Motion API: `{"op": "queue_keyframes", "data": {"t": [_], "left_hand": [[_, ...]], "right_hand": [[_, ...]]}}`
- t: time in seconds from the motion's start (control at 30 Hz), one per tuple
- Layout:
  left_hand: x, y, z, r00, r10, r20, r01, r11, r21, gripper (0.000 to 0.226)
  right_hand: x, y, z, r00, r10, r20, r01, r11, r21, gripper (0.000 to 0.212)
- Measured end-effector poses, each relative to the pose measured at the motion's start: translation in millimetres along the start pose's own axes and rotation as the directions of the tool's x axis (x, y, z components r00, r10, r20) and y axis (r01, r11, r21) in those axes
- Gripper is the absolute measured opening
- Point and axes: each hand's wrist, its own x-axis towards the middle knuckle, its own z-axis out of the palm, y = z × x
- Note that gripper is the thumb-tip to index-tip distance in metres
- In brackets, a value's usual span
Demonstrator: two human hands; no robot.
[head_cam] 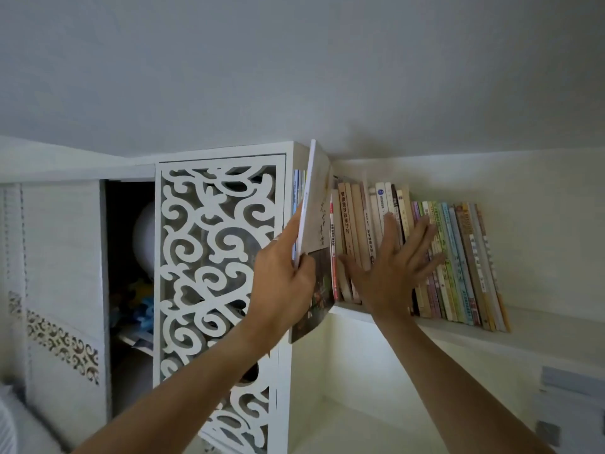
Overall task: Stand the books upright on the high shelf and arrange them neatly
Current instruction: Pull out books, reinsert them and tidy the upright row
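A row of thin books (458, 257) stands on the high white shelf (458, 332), leaning to the left. My right hand (393, 267) is open, with its palm and spread fingers pressed flat against the spines in the middle of the row. My left hand (281, 280) grips the lower edge of a large pale book (316, 211), thumb on the cover. That book is upright and slightly tilted at the row's left end, beside the cabinet, and its bottom corner hangs below the shelf board. A few more spines show behind it on the left.
A white cabinet with a carved scrollwork door (216, 273) stands just left of the shelf, its left compartment (131, 290) open with items inside. The ceiling is close above. A grey plate (569, 385) is on the wall at the lower right.
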Motion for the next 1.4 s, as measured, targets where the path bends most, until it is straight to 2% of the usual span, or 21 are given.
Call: {"op": "queue_keyframes", "data": {"t": [0.2, 0.4, 0.53, 0.63, 1.4], "left_hand": [[2, -8, -6, 0.999, -0.04, 0.021, 0.041, 0.999, -0.036, 0.077], [1, -7, -1, 1.0, -0.003, 0.004, 0.003, 1.0, 0.018, 0.078], [2, -7, 1, 1.0, 0.0, -0.013, 0.001, 1.0, 0.017, 0.079], [3, -7, 2, 1.0, 0.009, -0.014, -0.009, 0.999, 0.032, 0.079], [0, 1, 6, 0.999, 0.029, -0.028, -0.028, 0.999, 0.036, 0.076]], "right_hand": [[-1, -3, 6, 1.0, 0.027, 0.015, -0.026, 0.997, -0.074, 0.115], [-2, -3, 7, 0.999, 0.005, -0.032, -0.006, 0.998, -0.055, 0.107], [-2, -1, 7, 1.0, 0.001, 0.0, -0.001, 0.998, -0.058, 0.127], [-1, -2, 8, 1.0, 0.002, 0.018, -0.001, 0.997, -0.083, 0.133], [-1, -1, 8, 0.999, 0.012, 0.039, -0.009, 0.996, -0.084, 0.124]]}}
